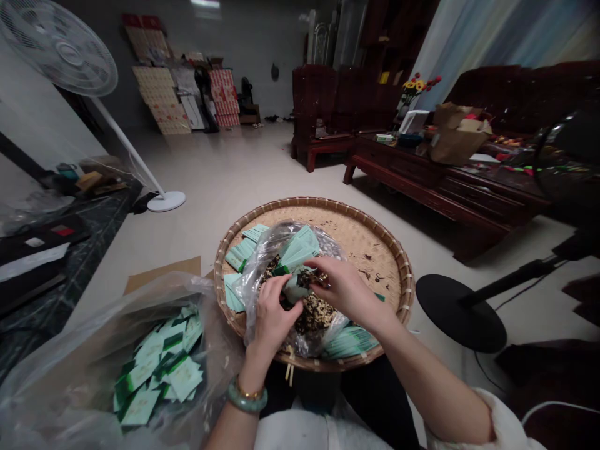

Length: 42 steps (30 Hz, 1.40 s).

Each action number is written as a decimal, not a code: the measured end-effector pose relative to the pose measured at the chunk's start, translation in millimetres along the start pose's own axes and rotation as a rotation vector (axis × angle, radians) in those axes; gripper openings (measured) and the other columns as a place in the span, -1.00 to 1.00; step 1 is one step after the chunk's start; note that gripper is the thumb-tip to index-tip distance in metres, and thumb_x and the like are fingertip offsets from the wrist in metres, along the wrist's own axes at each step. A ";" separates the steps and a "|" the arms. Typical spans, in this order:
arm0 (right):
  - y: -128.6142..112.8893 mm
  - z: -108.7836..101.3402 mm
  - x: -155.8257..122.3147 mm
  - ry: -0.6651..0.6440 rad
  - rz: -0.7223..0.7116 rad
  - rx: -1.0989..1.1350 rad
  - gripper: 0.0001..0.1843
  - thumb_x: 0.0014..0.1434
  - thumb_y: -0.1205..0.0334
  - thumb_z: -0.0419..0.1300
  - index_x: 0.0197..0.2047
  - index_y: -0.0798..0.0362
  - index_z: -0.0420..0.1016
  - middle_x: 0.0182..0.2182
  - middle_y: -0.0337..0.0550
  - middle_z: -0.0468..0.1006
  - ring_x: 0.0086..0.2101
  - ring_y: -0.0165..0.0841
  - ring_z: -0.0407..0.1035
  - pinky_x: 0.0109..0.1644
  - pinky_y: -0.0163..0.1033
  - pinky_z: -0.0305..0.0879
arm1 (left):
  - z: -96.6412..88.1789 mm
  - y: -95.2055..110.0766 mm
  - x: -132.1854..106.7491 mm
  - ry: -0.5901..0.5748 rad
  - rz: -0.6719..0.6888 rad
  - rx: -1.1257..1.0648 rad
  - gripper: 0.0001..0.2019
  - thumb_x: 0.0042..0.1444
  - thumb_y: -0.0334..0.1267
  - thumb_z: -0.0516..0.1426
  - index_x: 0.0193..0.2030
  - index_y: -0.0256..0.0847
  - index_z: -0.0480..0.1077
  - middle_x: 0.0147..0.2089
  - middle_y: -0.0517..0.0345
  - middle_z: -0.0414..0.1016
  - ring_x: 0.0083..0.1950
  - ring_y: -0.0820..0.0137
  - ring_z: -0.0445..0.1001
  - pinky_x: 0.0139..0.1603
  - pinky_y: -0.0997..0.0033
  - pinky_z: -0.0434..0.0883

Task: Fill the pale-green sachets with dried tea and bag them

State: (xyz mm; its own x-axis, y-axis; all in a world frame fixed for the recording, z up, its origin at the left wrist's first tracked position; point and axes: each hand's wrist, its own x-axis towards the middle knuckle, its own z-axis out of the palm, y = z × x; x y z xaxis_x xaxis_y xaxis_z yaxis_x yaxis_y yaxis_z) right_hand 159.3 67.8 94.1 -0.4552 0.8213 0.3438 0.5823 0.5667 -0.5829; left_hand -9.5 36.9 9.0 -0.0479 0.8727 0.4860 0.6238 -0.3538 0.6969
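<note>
My left hand (272, 312) grips a small light-green paper packet (294, 290) between thumb and fingers. Pinched in my right hand (344, 284) are some dark dried pieces (307, 278), right at the packet's mouth. Below both hands, a clear plastic bag (255, 287) lies opened out, with loose dried brown and yellowish pieces (321, 312) inside. A fanned stack of green packets (300, 245) rests on this bag. All of it sits in a round woven bamboo tray (370, 234), where more packets (240, 255) lie at the left and another row (351, 342) lies at the front right.
At my left, a large clear bag (56, 381) holds many green packets (162, 362). A white standing fan (166, 201) is at the far left, and a black fan base (462, 312) stands right of the tray. A dark wooden table (435, 181) is beyond.
</note>
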 end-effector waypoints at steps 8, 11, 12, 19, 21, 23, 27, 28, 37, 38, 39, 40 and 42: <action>-8.2 1.9 2.5 -0.031 -0.061 0.000 -0.73 0.01 0.56 0.21 -0.23 0.08 0.49 -0.33 -0.15 0.56 -0.29 -0.34 0.45 -0.21 -0.27 0.37 | 2.5 0.0 -0.1 -0.008 -0.005 0.000 -0.56 -0.06 -0.42 0.21 0.02 -0.13 0.34 -0.03 0.03 0.40 0.02 0.20 0.39 -0.01 0.11 0.44; -8.8 5.3 2.8 0.017 -0.102 0.095 -0.72 0.08 0.50 0.18 -0.13 0.07 0.47 -0.22 -0.10 0.54 -0.21 -0.33 0.44 -0.17 -0.25 0.40 | 3.1 -0.3 0.0 0.000 0.003 -0.003 -0.56 -0.06 -0.43 0.20 0.01 -0.13 0.34 -0.04 0.03 0.41 0.01 0.21 0.40 -0.06 0.15 0.46; -8.2 6.0 2.6 0.040 -0.108 0.136 -0.72 0.10 0.49 0.16 -0.11 0.06 0.46 -0.19 -0.09 0.53 -0.19 -0.33 0.43 -0.16 -0.25 0.41 | 3.0 -0.6 0.1 0.002 0.002 -0.008 -0.56 -0.06 -0.43 0.20 0.01 -0.13 0.34 -0.04 0.03 0.41 0.01 0.21 0.40 -0.08 0.17 0.47; 4.4 3.9 -7.1 0.184 0.001 0.244 -0.80 0.19 0.35 0.10 -0.14 0.02 0.49 -0.23 -0.12 0.55 -0.24 -0.35 0.45 -0.21 -0.26 0.44 | -2.0 1.0 -1.1 0.008 -0.025 -0.068 -0.57 -0.04 -0.41 0.20 0.02 -0.14 0.34 -0.02 0.04 0.39 0.02 0.25 0.41 -0.14 0.27 0.49; 8.6 5.0 -12.9 0.164 0.039 0.234 -0.82 0.19 0.32 0.11 -0.17 0.03 0.51 -0.27 -0.13 0.57 -0.28 -0.35 0.46 -0.24 -0.27 0.43 | -3.9 3.1 -2.4 0.037 -0.002 -0.082 -0.57 -0.03 -0.42 0.20 0.02 -0.14 0.33 -0.01 0.04 0.39 0.02 0.25 0.41 -0.13 0.28 0.49; 13.2 8.3 -20.0 0.134 0.084 0.237 -0.82 0.19 0.30 0.11 -0.19 0.04 0.53 -0.30 -0.14 0.59 -0.32 -0.36 0.48 -0.27 -0.28 0.42 | -5.6 4.7 -4.1 0.071 0.043 -0.073 -0.59 -0.02 -0.40 0.20 0.02 -0.15 0.32 -0.02 0.03 0.39 0.02 0.26 0.41 -0.13 0.29 0.49; 27.6 18.0 -36.2 0.026 0.190 0.216 -0.81 0.20 0.28 0.08 -0.21 0.06 0.53 -0.33 -0.14 0.61 -0.36 -0.35 0.48 -0.30 -0.29 0.40 | -7.4 3.3 -8.1 0.100 0.158 -0.025 -0.57 0.00 -0.34 0.21 0.05 -0.16 0.28 -0.02 0.00 0.39 0.03 0.25 0.40 -0.08 0.24 0.47; 32.2 20.4 -40.1 -0.018 0.211 0.175 -0.80 0.20 0.30 0.07 -0.20 0.07 0.53 -0.32 -0.13 0.61 -0.35 -0.34 0.49 -0.28 -0.28 0.40 | -7.4 2.4 -9.0 0.102 0.173 -0.022 -0.56 0.01 -0.33 0.21 0.06 -0.17 0.27 -0.01 -0.01 0.38 0.04 0.24 0.39 -0.07 0.23 0.47; 48.8 41.4 -50.3 -0.355 0.306 -0.273 -0.56 0.03 0.55 0.08 0.00 0.12 0.39 -0.04 0.06 0.44 -0.04 -0.20 0.39 0.00 -0.22 0.27 | -5.6 5.2 -9.0 0.119 0.151 -0.013 -0.56 -0.01 -0.36 0.21 0.06 -0.18 0.27 -0.02 -0.02 0.38 0.01 0.26 0.40 -0.09 0.29 0.47; 48.3 44.9 -49.5 -0.384 0.310 -0.289 -0.57 0.03 0.52 0.11 0.00 0.12 0.38 -0.04 0.06 0.43 -0.05 -0.19 0.39 -0.01 -0.21 0.28 | -5.7 5.8 -8.8 0.121 0.146 -0.009 -0.56 0.00 -0.36 0.20 0.05 -0.18 0.27 -0.02 -0.02 0.38 0.01 0.26 0.41 -0.11 0.30 0.47; 48.3 48.7 -48.9 -0.409 0.321 -0.305 -0.57 0.03 0.51 0.13 0.00 0.12 0.37 -0.06 0.06 0.43 -0.06 -0.18 0.40 -0.03 -0.21 0.28 | -5.8 6.1 -8.6 0.120 0.143 -0.005 -0.56 0.00 -0.36 0.20 0.05 -0.18 0.27 -0.02 -0.02 0.39 0.01 0.27 0.41 -0.12 0.30 0.47; 48.9 52.5 -48.4 -0.428 0.339 -0.322 -0.58 0.03 0.50 0.13 0.00 0.12 0.36 -0.08 0.06 0.43 -0.08 -0.18 0.40 -0.06 -0.20 0.29 | -5.9 6.1 -8.6 0.119 0.141 -0.004 -0.56 0.00 -0.36 0.20 0.05 -0.19 0.27 -0.02 -0.02 0.39 0.00 0.27 0.41 -0.13 0.31 0.48; 51.5 59.7 -48.3 -0.437 0.378 -0.355 -0.60 0.05 0.51 0.10 0.00 0.13 0.35 -0.11 0.08 0.43 -0.11 -0.18 0.41 -0.09 -0.21 0.29 | -6.3 5.7 -8.7 0.111 0.141 -0.006 -0.56 -0.01 -0.37 0.21 0.05 -0.19 0.28 -0.02 -0.02 0.39 0.00 0.27 0.41 -0.13 0.31 0.48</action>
State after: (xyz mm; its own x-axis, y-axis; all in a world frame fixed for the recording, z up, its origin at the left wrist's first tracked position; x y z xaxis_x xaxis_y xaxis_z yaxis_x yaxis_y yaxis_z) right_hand 171.1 53.4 3.6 -0.3640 0.9078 -0.2084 0.9068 0.2943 -0.3018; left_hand -10.5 25.2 12.1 -0.0462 0.7721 0.6338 0.6259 -0.4721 0.6208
